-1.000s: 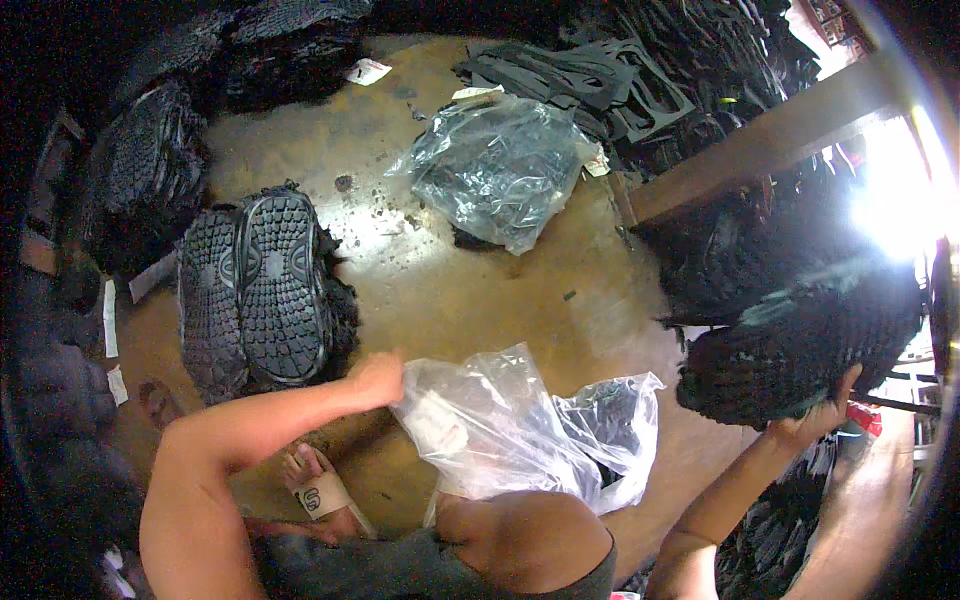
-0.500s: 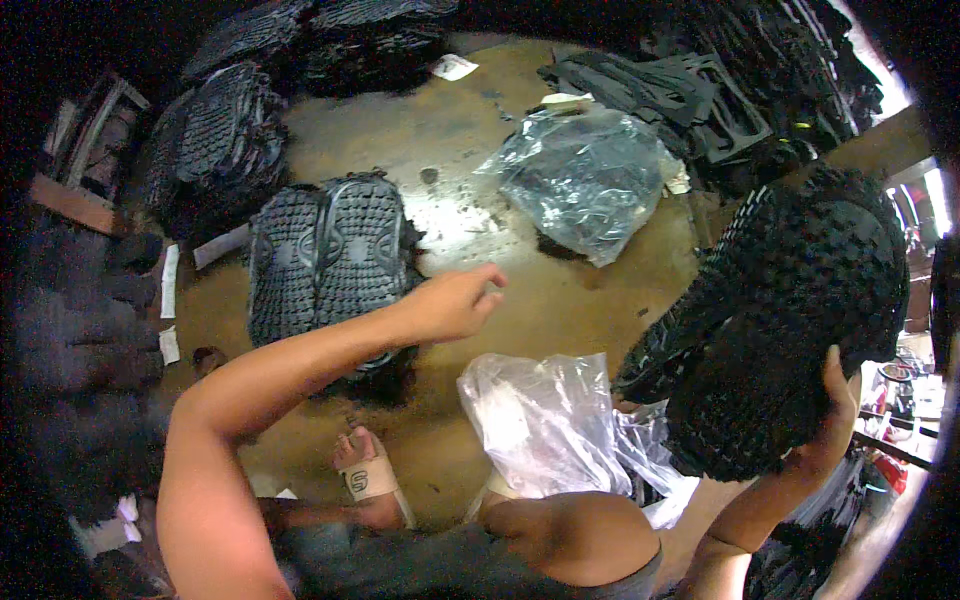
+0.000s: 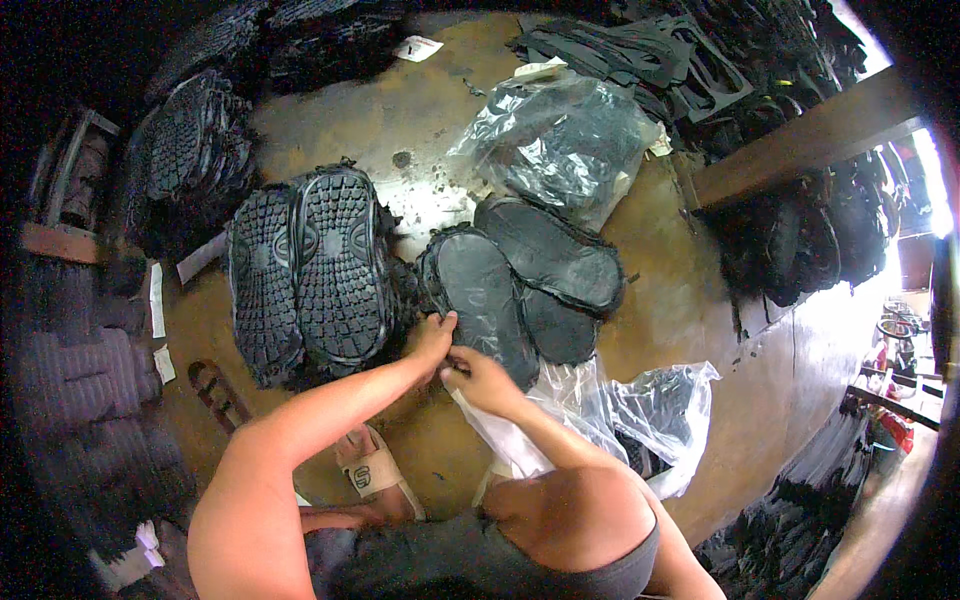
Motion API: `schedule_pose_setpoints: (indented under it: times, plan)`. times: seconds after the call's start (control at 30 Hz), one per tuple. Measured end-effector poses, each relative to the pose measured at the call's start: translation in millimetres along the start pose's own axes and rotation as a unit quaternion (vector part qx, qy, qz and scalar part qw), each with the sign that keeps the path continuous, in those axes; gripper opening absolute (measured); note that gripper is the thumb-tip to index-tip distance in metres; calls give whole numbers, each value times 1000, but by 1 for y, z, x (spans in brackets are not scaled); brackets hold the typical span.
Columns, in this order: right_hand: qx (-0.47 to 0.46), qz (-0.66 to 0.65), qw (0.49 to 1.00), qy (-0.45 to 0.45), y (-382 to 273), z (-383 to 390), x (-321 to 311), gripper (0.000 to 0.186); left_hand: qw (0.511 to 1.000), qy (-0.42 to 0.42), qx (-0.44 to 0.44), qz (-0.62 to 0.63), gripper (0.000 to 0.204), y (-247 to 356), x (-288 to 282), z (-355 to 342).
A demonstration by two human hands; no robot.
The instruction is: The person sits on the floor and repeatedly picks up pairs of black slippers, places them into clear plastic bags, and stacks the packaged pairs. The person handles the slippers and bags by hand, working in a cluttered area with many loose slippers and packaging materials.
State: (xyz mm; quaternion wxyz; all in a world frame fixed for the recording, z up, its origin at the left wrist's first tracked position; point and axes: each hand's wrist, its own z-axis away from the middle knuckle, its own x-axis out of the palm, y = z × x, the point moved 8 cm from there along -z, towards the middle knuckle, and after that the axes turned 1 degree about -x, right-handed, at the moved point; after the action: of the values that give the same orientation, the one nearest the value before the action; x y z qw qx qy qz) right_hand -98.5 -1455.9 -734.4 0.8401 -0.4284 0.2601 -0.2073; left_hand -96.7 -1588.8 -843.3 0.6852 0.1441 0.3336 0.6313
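Note:
Flat black rubber shoe soles (image 3: 475, 285) lie loosely on the floor in front of me, smooth side up. My left hand (image 3: 432, 342) is closed at the near left edge of the closest one. Just beside it, my right hand (image 3: 478, 378) is pinched with fingers bent. Whatever sits between the fingers of both hands is too small or hidden to make out. Left of my hands stand two side-by-side stacks of soles (image 3: 340, 260), studded tread facing up. A clear plastic bag (image 3: 660, 410) lies to the near right, next to my knee.
Another clear bag (image 3: 560, 140) with dark contents lies farther off. Black cut-out sheets (image 3: 640, 60) are heaped behind it. More sole stacks (image 3: 190, 140) stand far left. A wooden beam (image 3: 810, 140) crosses at right. My bare foot in a strap sandal (image 3: 370, 470) is near.
The studded bundle of soles my right hand held at right is gone from there; loose soles now lie in front of me. Both hands have come together at the near sole's edge.

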Motion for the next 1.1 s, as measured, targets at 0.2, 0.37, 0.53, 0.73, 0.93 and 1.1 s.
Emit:
schedule_pose_setpoints:
  times: [0.2,0.37,0.53,0.73,0.93,1.1]
  plan:
    - [-65,179,891,413,26,27,-190,49,967,193,-22,-164,60,40,-16,51]
    - [-73,265,874,401,68,-17,-271,72,980,172,-10,-102,63,73,14,81]
    - [10,318,910,266,103,-59,-281,91,961,262,-72,40,81,66,51,68]
    - [36,316,920,230,86,-51,-300,65,963,249,-92,48,84,56,53,50]
    - [-48,112,974,189,-57,24,-222,33,995,96,28,5,63,87,28,69]
    - [-89,51,978,182,-149,80,-129,43,899,-160,163,374,70,176,-1,135]
